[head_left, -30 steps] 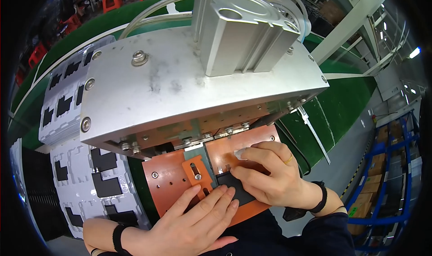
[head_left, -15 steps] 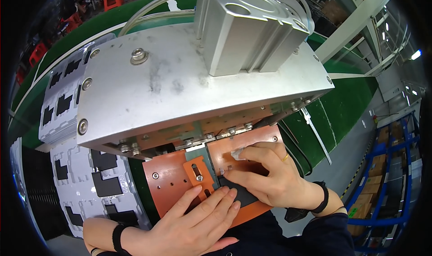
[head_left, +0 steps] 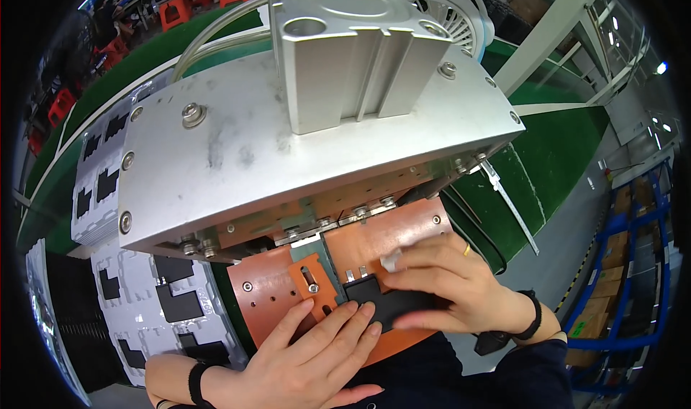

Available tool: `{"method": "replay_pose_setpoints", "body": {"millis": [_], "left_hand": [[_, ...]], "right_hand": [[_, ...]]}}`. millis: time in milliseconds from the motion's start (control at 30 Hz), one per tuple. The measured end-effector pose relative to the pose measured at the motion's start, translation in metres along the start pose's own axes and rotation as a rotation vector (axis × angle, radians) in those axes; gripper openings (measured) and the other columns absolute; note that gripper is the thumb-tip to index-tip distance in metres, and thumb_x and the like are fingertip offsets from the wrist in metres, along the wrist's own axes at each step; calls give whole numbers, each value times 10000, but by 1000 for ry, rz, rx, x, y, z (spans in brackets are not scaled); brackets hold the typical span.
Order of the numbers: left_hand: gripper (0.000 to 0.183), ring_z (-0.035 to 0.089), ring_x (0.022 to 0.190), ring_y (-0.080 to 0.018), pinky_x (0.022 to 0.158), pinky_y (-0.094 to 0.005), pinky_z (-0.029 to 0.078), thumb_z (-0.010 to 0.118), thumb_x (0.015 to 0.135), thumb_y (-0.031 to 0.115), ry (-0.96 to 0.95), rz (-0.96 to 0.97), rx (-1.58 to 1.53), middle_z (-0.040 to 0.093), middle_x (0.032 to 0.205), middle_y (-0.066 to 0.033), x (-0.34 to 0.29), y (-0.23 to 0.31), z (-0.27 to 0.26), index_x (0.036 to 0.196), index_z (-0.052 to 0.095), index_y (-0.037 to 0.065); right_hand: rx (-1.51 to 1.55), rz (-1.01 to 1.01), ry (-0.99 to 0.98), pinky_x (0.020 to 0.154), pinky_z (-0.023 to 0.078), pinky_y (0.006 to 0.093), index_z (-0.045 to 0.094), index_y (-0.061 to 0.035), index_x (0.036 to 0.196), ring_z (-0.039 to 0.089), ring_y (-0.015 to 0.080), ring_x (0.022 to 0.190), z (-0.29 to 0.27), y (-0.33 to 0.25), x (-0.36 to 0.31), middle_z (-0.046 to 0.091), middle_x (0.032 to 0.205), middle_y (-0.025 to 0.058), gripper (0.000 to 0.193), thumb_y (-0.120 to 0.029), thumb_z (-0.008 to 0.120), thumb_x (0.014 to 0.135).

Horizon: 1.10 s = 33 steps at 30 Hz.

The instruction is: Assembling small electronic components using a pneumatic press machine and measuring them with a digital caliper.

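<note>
A black L-shaped battery cell [head_left: 392,302] with two small metal tabs lies on the copper-coloured base plate [head_left: 268,294] beneath the press. My left hand [head_left: 309,355] lies flat with fingers stretched; its fingertips rest by the near left edge of the cell and on the slotted orange stop [head_left: 317,283]. A white crumpled scrap [head_left: 391,260] is held at the fingertips of my right hand [head_left: 457,287], just past the tabs. My right thumb rests on the right part of the cell. Whether the scrap is paper or cloth I cannot tell.
Above the plate stands the silver press housing [head_left: 209,171] with a square air cylinder [head_left: 353,78] on top. White trays [head_left: 129,265] of black L-shaped cells are at the left. A blue rack [head_left: 619,341] with cartons stands at the right, and red stools [head_left: 176,10] stand far back.
My right index finger has lifted off the tabs, uncovering them and more of the cell. The scrap has shifted slightly right. My left hand keeps its place; the view has tilted a little.
</note>
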State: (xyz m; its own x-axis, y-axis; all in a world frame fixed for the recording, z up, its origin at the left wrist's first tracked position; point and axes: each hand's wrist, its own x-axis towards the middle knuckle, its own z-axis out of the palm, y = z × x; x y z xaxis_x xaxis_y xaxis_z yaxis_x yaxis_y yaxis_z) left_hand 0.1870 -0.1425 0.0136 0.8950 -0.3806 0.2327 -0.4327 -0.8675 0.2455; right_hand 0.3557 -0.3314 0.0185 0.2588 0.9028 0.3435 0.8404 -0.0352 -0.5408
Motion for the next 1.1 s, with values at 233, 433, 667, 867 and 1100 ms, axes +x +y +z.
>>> {"method": "replay_pose_setpoints", "body": {"millis": [233,433,667,867,1100], "left_hand": [[652,572,1093,-237,1008,-478,358,619,794,625,-20,3,45,625,1207,-106,4,4,-4,1147,650,77],[671,569,1096,-242,1026,-488,348,638,777,628,-33,5,44,624,1208,-106,2,3,-2,1159,647,76],[678,571,1092,-254,1021,-500,350,648,767,630,-39,6,28,622,1211,-113,2,3,-3,1157,648,75],[689,569,1104,-260,1052,-501,316,655,762,626,-2,-14,22,618,1220,-118,-1,2,0,1176,639,76],[722,538,1151,-285,1075,-514,273,647,744,671,-53,-36,-44,586,1263,-116,-1,0,-1,1206,635,116]], "right_hand": [[15,-28,-47,836,453,351,669,-113,1050,565,221,978,3,4,-11,597,1107,40,371,-288,773,739],[-151,-78,-100,732,425,350,643,-134,1077,494,221,881,14,4,15,537,1016,31,272,-246,673,830],[-228,-84,-76,726,392,340,643,-150,1077,482,188,849,15,1,15,505,967,7,260,-214,649,825],[-310,-127,8,738,420,338,641,-142,1152,496,195,859,14,5,11,529,1010,18,355,-246,674,814],[-58,-43,10,864,474,387,675,-89,1073,561,253,1006,-1,9,-23,589,1143,66,419,-286,783,719]]}}
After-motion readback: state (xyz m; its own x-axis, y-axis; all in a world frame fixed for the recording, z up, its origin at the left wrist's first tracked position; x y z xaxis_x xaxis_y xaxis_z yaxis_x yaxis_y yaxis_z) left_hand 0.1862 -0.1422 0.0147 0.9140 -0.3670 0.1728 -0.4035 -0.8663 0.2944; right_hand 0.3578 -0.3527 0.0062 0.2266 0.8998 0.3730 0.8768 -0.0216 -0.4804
